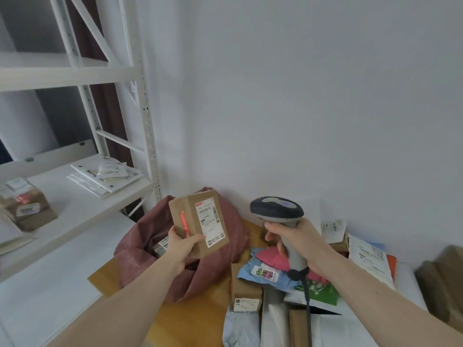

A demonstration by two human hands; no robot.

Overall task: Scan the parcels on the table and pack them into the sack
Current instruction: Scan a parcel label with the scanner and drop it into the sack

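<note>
My left hand [184, 244] holds a small brown cardboard parcel [198, 221] upright by its lower corner, its white label facing me, above the open dark red sack [220, 266]. My right hand [300, 242] grips the grey handle of a barcode scanner [276, 211], whose dark head points left toward the parcel. Inside the sack's mouth another labelled parcel [161, 244] shows. Several parcels lie on the table under my right hand: a pink one [271, 259], a blue mailer [263, 271], a green bag [317, 291] and a brown box [246, 294].
The wooden table [200, 314] stands against a white wall. A white metal shelf rack [147, 121] at the left carries white mailers [107, 176] and a brown box [30, 209]. More white and grey parcels [370, 259] lie at the right. The scanner cable [309, 311] hangs down.
</note>
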